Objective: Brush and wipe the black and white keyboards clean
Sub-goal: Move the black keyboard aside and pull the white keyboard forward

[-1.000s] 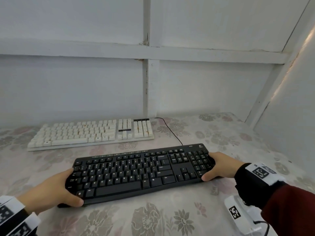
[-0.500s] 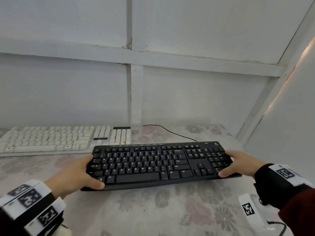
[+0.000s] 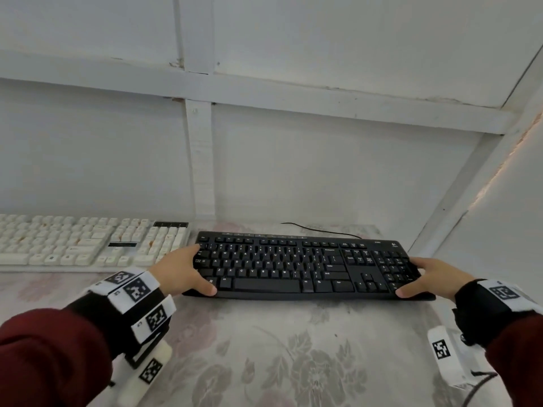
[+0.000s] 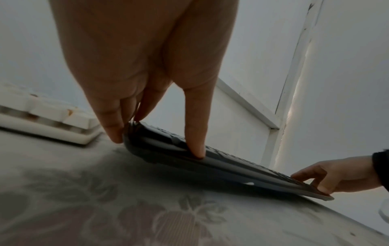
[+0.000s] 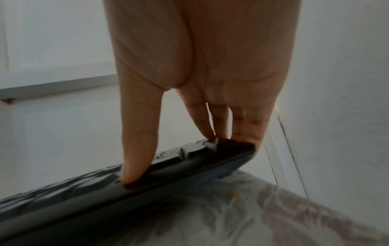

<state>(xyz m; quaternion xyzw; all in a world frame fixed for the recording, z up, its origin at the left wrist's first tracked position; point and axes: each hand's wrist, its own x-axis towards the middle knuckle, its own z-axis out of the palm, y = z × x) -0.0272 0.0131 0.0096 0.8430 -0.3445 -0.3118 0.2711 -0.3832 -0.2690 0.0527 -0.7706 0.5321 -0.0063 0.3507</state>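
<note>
The black keyboard (image 3: 293, 265) lies across the flowered tablecloth, right of the white keyboard (image 3: 73, 245), their ends almost touching. My left hand (image 3: 182, 271) grips its left end, thumb on the front edge and fingers round the side. My right hand (image 3: 426, 277) grips the right end the same way. In the left wrist view the black keyboard (image 4: 231, 164) shows a thin gap of light under its front edge, beside the white keyboard (image 4: 52, 119) and my left hand (image 4: 147, 66). In the right wrist view my right hand (image 5: 200, 66) has its thumb pressed on the black keyboard (image 5: 105, 191) rim.
The black cable (image 3: 320, 230) runs behind the black keyboard toward the back wall. A white wall (image 3: 499, 230) closes the right side just past the keyboard's end. The tablecloth (image 3: 293, 348) stretches in front of the keyboards.
Both hands have carried the black keyboard to the right and back toward the wall; it now sits level with the white keyboard's right end instead of in front of it.
</note>
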